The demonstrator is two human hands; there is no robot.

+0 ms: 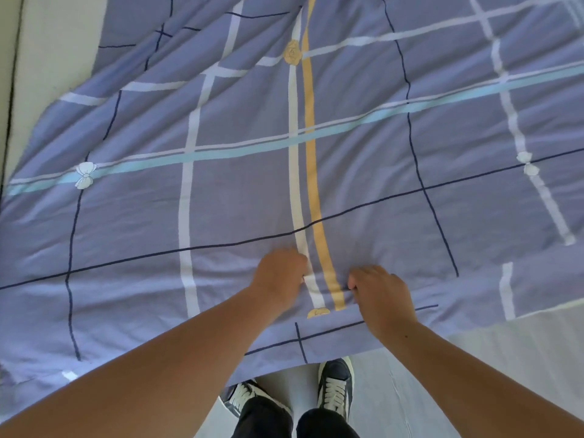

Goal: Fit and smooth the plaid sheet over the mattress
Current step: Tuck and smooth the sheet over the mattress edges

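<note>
The plaid sheet (240,191) is lavender with white, light blue, yellow and dark blue stripes, and it lies spread over the mattress (47,49), whose bare cream top shows at the far left. Folds and wrinkles run across the far left part of the sheet. My left hand (279,276) grips the cloth just left of the white stripe near the bed's front edge. My right hand (379,292) pinches the cloth just right of the yellow stripe. The sheet's near edge hangs over the front of the bed.
My two feet in dark sneakers (335,387) stand on a pale grey floor (410,390) right against the bed's front. A dark strip (12,90) runs along the mattress's far left edge. The mattress side (537,317) shows white at the right.
</note>
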